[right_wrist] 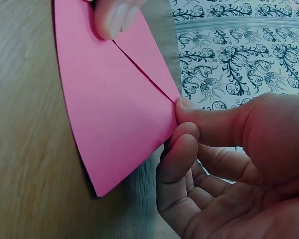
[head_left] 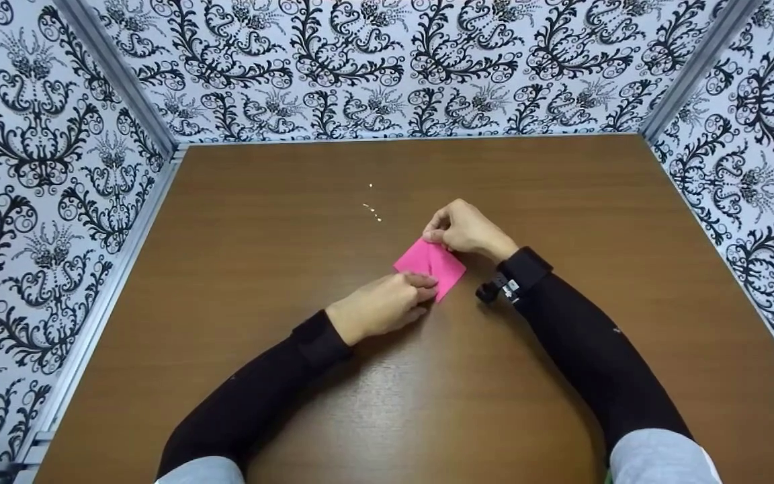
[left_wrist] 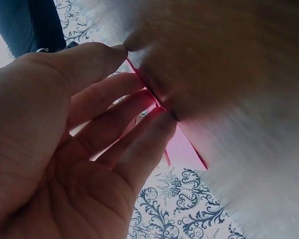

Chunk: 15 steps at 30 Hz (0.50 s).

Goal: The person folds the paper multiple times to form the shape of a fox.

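Note:
A folded sheet of pink paper (head_left: 451, 267) lies on the wooden table, its two flaps meeting along a diagonal seam. At its far corner my right hand (head_left: 469, 227) pinches the paper between thumb and forefinger, which the right wrist view shows up close on the paper (right_wrist: 117, 114). My left hand (head_left: 383, 304) presses its fingertips on the near part of the sheet, over the seam. In the left wrist view those fingers (left_wrist: 144, 149) are nearly straight against the paper (left_wrist: 184, 149), with the thumb to one side. The near left edge is partly hidden by the left hand.
Small white specks (head_left: 373, 212) lie on the table (head_left: 259, 222) beyond the paper. Patterned panels (head_left: 360, 67) in metal frames rise along the back and both sides. A small black camera (head_left: 488, 292) sticks out from the right wrist, close over the table.

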Motion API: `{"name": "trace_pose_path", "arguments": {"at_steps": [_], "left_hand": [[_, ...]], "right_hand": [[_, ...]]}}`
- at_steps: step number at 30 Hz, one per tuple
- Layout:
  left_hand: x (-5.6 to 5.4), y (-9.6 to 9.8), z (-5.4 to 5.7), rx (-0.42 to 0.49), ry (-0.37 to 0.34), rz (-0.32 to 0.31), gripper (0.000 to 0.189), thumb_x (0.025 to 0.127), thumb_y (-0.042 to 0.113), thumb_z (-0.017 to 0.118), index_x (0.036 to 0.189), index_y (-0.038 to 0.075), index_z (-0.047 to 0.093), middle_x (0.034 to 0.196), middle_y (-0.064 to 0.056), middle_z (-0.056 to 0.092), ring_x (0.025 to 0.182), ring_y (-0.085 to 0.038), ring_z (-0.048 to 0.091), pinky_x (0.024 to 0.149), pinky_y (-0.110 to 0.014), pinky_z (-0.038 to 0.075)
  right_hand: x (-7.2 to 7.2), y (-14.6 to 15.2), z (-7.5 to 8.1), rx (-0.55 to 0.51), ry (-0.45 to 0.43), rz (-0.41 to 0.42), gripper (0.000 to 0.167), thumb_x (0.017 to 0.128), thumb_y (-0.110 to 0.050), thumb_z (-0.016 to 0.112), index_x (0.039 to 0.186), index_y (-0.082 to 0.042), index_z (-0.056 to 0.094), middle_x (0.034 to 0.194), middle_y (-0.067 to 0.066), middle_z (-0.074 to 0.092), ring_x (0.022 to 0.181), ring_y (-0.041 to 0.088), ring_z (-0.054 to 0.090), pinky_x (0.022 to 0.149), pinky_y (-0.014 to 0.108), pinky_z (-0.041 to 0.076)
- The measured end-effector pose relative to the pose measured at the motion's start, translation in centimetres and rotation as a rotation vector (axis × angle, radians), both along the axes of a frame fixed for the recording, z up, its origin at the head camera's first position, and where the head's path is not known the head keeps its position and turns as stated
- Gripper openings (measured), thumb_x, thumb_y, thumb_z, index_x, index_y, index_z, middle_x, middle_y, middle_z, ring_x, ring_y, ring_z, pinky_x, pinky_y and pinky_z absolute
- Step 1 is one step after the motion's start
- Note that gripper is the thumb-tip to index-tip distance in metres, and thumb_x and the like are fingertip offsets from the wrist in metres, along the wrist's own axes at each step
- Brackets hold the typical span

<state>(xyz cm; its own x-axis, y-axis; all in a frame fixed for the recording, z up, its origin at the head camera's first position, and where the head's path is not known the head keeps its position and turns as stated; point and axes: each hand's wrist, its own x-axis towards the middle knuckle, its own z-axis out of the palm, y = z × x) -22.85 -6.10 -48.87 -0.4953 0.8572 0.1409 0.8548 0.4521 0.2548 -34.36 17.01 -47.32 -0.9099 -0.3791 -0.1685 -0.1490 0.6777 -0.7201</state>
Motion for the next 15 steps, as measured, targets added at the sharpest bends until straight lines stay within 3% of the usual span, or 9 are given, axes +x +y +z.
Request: {"name": "trace_pose_path", "arguments": {"at_steps": [5,10,15], "left_hand": [[-0.1,0.0,0.2,0.01,0.008,0.052,0.028,0.109,0.011,0.083,0.136,0.002,0.082,0.155,-0.021,0.076,0.14,-0.034,0.078,0.118,-0.043,0.065],[-0.5,-0.6,0.4,0.03,0.039,0.134,0.035,0.111,0.016,0.081,0.144,0.003,0.081,0.155,-0.016,0.077,0.138,-0.037,0.078,0.115,-0.047,0.067],[-0.9,-1.3,0.7,0.052,0.076,0.182,0.031,0.112,0.017,0.08,0.141,0.006,0.082,0.152,-0.014,0.079,0.134,-0.039,0.078,0.11,-0.05,0.069]], "right_hand": [[0.0,0.3,0.9,-0.024,0.03,-0.04,0.013,0.111,-0.021,0.082,0.113,-0.009,0.089,0.091,0.006,0.08,0.075,0.013,0.069,0.065,0.023,0.058],[0.0,0.5,1.8,-0.059,0.118,-0.092,0.011,0.111,-0.02,0.082,0.113,-0.012,0.089,0.101,0.009,0.083,0.08,0.015,0.072,0.067,0.025,0.059],[0.0,0.8,2.3,-0.089,0.2,-0.139,0.011,0.11,-0.023,0.084,0.114,-0.015,0.089,0.104,0.01,0.084,0.081,0.016,0.072,0.069,0.026,0.058]]}}
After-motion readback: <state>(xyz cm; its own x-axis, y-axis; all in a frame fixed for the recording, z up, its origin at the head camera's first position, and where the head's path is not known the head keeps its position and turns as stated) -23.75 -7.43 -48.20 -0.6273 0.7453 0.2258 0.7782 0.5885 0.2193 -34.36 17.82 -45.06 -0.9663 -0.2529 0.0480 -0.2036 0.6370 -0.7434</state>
